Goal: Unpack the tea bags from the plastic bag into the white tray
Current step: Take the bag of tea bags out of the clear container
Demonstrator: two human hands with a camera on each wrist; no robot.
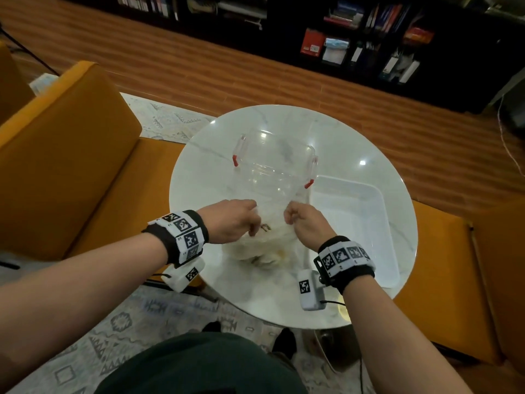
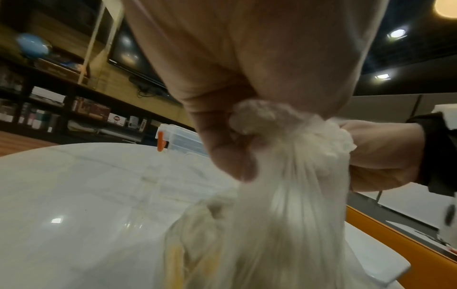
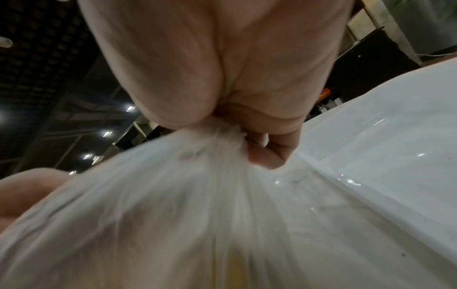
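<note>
A translucent plastic bag (image 1: 265,243) is seen resting on the round white bench (image 1: 216,155), near the edge closest to the person; its upper part is gathered and pulled between the two hands. The grip of the left hand (image 1: 230,221) is clamped on the bag's bunched top, with the plastic pinched between thumb and curled fingers (image 2: 230,156); this is shown plainly in the left wrist view, where a crumpled knot of plastic (image 2: 254,117) is held against the palm. The grip of the right hand (image 1: 305,223) is likewise clamped on the bag's neck; in the right wrist view the film is seen drawn out from under the curled fingers (image 3: 269,154). The two hands are held close together above the bag, slightly apart. Pale and yellowish shapes, taken to be the tea bags (image 1: 261,257), are seen blurred through the plastic at the bottom of the bag; their number cannot be told. The white tray (image 1: 380,211) is placed on the bench just to the right of the bag, beside the right hand. A clear plastic container (image 1: 272,163) with red clips is set on the bench beyond the hands, just beside the tray's far left corner. Orange seating (image 1: 71,155) is seen around the bench; dark bookshelves (image 1: 369,38) are seen along the far side of the room.
</note>
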